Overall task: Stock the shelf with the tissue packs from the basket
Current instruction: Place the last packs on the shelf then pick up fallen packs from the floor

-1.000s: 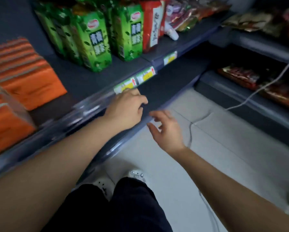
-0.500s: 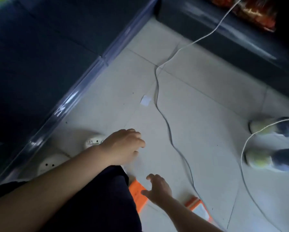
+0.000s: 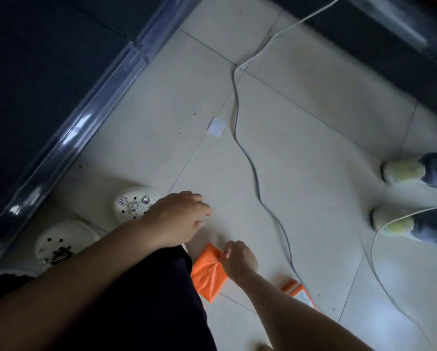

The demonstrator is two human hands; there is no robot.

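Head cam, looking straight down at pale glossy floor tiles (image 3: 301,117). Taking the orange tissue pack (image 3: 207,273) as the landmark: a thin grey cable (image 3: 253,171) snakes past just beyond it, a small white paper scrap (image 3: 216,126) lies farther out, and white perforated clogs (image 3: 134,202) sit to its left by the shelf base (image 3: 68,138). Someone else's shoes (image 3: 402,171) are way off right. The pack is soft, crinkly plastic, lying on the floor beside the dark trouser leg (image 3: 146,300). The right hand (image 3: 239,259) pinches its top edge, fingers closed on the wrap. The left hand (image 3: 179,219) hovers just above the pack, fingers loosely curled, empty.
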